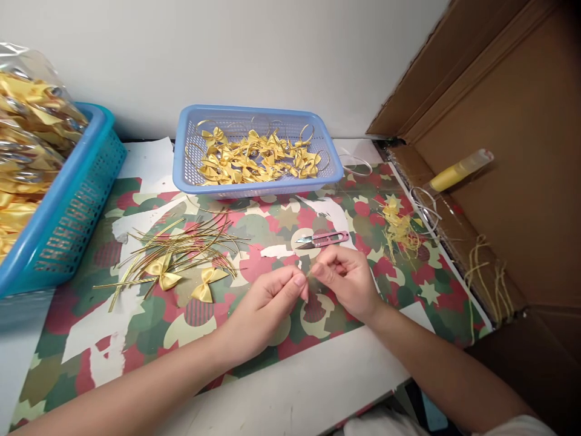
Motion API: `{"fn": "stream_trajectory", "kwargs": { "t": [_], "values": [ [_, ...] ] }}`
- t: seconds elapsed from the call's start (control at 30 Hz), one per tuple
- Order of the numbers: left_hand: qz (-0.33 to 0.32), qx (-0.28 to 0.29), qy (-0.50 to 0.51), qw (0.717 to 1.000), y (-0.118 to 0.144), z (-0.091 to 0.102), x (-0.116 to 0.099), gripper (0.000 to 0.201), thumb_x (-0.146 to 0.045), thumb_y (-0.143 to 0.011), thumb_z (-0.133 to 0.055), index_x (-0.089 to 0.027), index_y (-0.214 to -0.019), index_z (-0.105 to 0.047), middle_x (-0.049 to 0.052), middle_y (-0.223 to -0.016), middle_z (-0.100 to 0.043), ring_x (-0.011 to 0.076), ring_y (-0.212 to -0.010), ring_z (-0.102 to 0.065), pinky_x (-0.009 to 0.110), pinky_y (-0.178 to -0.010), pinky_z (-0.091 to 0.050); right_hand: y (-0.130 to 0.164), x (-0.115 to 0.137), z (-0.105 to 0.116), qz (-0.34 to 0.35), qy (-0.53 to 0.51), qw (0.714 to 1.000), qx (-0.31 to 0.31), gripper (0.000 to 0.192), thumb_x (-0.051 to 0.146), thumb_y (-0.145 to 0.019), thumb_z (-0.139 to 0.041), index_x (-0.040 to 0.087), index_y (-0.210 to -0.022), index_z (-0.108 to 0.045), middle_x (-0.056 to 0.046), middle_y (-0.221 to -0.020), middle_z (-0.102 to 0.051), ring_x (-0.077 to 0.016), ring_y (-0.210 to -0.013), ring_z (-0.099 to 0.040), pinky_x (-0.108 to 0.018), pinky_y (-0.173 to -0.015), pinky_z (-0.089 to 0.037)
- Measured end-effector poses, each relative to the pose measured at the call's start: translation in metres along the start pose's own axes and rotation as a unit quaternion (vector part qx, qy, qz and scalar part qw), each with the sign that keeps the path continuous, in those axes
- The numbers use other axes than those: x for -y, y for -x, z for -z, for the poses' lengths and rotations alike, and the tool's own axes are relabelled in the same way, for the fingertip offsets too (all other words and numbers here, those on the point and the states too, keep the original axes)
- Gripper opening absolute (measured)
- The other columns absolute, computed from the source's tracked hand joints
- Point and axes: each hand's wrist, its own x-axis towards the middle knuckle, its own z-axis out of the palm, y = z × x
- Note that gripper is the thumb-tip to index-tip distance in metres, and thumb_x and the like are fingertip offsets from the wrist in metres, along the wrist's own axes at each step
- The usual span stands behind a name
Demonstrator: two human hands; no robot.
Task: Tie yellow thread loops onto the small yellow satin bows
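Far side is blocked by the blue basket [258, 189], left by the teal basket [86, 212], right by cardboard [508, 133]. Left hand [270, 306] is flanked by two bows [209, 283] and gold wires [195, 239]; right hand [351, 284] is fronted by snips [318, 241]. Passage is offered on patterned paper [363, 209] between snips and yellow scraps [400, 229].

The one view looks out from the person's head, facing forward and down across the patterned tabletop [254, 357]. It sits close above the work (near enough that both forearms [154, 372] run in from the lower edge), with the left hand [271, 303] and the right hand [348, 281] just below mid-frame. Its upper part takes in the pale wall [254, 48] behind a blue basket [258, 189]; the left edge cuts off a teal basket [93, 197], and brown cardboard [508, 115] bounds the right.
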Motion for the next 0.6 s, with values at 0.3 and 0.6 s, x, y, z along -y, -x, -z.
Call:
{"fn": "stream_trajectory", "kwargs": {
  "t": [0.3, 0.6],
  "values": [
    [0.000, -0.068, 0.082, 0.994, -0.0017, -0.0008, 0.0072, 0.037, -0.054, -0.095, -0.049, -0.019, -0.082, -0.051, -0.009, -0.055, -0.023, 0.0087, -0.050, -0.019, 0.020, -0.046, -0.020, 0.0029, -0.0044, -0.0009, 0.089, -0.090, 0.992, -0.011, 0.021, 0.038, -0.101, -0.046, 0.025, -0.089, -0.057, 0.002, -0.068, -0.050, -0.0141, -0.070, -0.053, -0.030, -0.071, -0.043],
    [-0.008, -0.069, 0.068, 0.995, -0.0018, -0.0005, 0.0051, 0.036, -0.054, -0.089, -0.059, -0.018, -0.091, -0.056, -0.009, -0.056, -0.026, 0.0071, -0.049, -0.017, 0.022, -0.044, -0.014, 0.0052, -0.0024, -0.0026, 0.092, -0.054, 0.994, -0.037, 0.010, 0.033, -0.099, -0.052, 0.026, -0.093, -0.056, -0.002, -0.088, -0.075, -0.0170, -0.112, -0.063, -0.041, -0.103, -0.045]
  ]
}}
